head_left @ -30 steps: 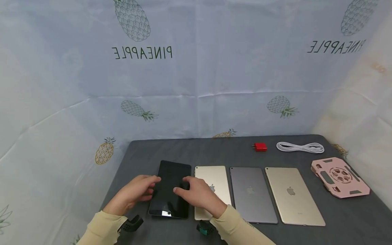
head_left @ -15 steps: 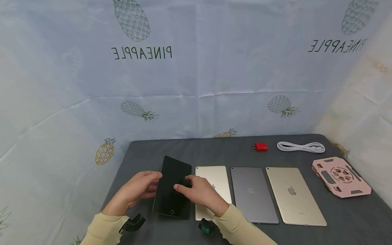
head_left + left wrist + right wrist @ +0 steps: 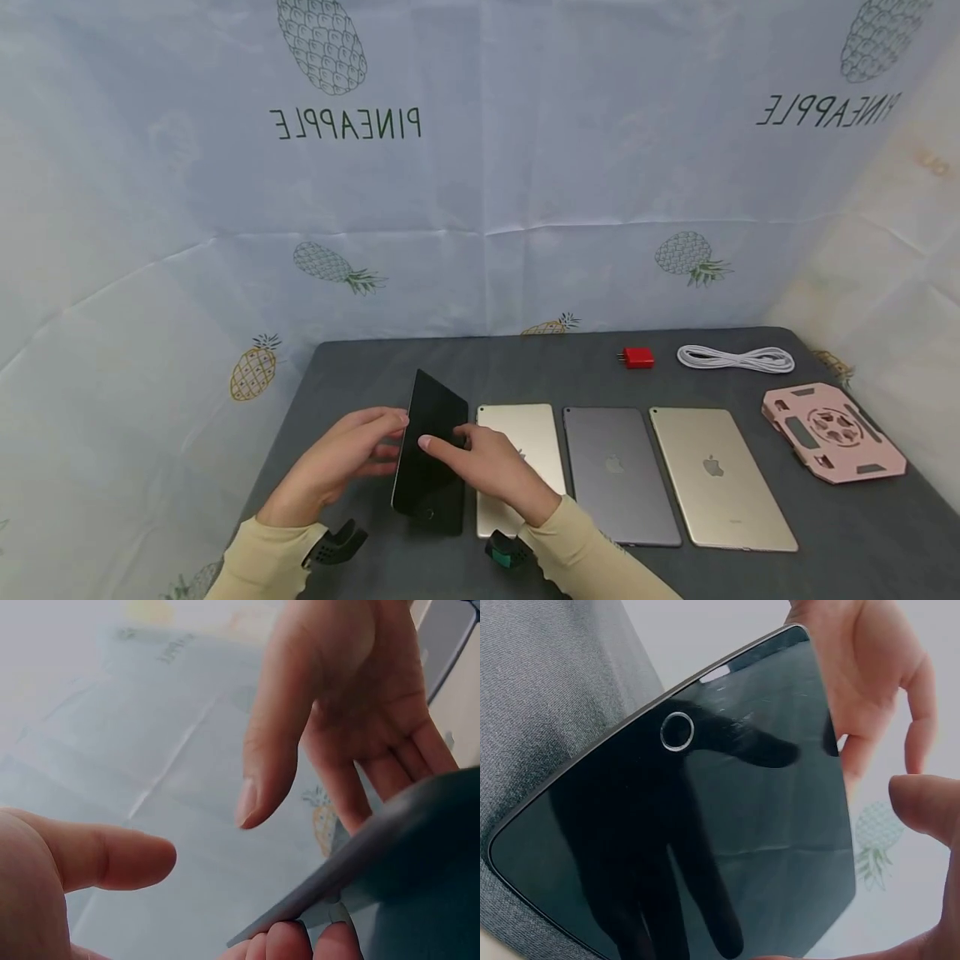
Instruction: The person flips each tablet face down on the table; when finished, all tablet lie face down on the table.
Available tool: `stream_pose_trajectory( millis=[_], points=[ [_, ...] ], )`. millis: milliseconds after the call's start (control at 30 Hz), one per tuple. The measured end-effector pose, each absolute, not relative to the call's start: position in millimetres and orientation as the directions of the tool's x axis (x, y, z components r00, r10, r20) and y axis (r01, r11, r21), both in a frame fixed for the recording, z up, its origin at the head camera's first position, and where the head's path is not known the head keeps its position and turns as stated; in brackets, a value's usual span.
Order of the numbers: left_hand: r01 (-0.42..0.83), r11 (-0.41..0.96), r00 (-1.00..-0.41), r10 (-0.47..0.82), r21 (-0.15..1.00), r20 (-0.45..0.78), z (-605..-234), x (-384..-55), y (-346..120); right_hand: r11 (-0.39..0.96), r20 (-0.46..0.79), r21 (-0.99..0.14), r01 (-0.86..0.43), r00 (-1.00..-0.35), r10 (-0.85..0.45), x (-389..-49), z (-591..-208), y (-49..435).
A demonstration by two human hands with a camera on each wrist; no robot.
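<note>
A black tablet [image 3: 433,467] stands tilted on its right long edge, its left edge raised and its dark screen turned to the right. My left hand [image 3: 337,454] is at the raised edge; in the left wrist view its fingertips [image 3: 289,943] touch the tablet there while the thumb stays apart. My right hand [image 3: 491,467] is by the lower right edge, thumb in front of the screen. The right wrist view shows the screen [image 3: 772,817] with its round home button, and the right thumb [image 3: 926,806] off the glass. The tablet's back is hidden.
Right of the black tablet, a gold tablet [image 3: 517,421], a grey tablet [image 3: 618,500] and another gold tablet [image 3: 723,492] lie face down. A red charger plug [image 3: 638,358], a coiled white cable [image 3: 735,359] and a pink case [image 3: 832,433] lie farther right on the grey table [image 3: 360,375].
The black tablet's left edge has risen from nearly flat to steeply tilted. My left hand has moved up and right with that edge; the right hand has stayed almost in place.
</note>
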State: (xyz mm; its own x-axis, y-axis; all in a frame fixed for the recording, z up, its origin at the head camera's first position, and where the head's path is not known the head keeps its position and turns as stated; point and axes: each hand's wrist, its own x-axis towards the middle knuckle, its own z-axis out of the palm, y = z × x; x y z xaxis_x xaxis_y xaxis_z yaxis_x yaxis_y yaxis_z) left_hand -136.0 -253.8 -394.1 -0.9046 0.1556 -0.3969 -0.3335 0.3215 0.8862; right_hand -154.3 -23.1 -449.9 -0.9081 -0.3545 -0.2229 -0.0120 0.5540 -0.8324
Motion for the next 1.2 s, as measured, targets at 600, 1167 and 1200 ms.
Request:
stream_pose_trajectory(
  millis=[600,1167,1200],
  points=[
    [-0.330,0.270,-0.894,0.219,0.905,-0.391,-390.6,-142.9,-234.0,0.530,-0.276,-0.845,0.065,-0.903,-0.328,-157.2,-447.3,-23.0],
    [-0.326,0.227,-0.896,0.234,0.918,-0.377,-403.3,-149.0,-227.2,0.463,-0.268,-0.882,0.084,-0.898,-0.348,-159.0,-443.6,-20.2],
    [-0.332,0.218,-0.896,0.232,0.918,-0.379,-404.5,-148.8,-226.5,0.461,-0.265,-0.883,0.082,-0.900,-0.347,-158.8,-443.1,-19.7]
  ],
)
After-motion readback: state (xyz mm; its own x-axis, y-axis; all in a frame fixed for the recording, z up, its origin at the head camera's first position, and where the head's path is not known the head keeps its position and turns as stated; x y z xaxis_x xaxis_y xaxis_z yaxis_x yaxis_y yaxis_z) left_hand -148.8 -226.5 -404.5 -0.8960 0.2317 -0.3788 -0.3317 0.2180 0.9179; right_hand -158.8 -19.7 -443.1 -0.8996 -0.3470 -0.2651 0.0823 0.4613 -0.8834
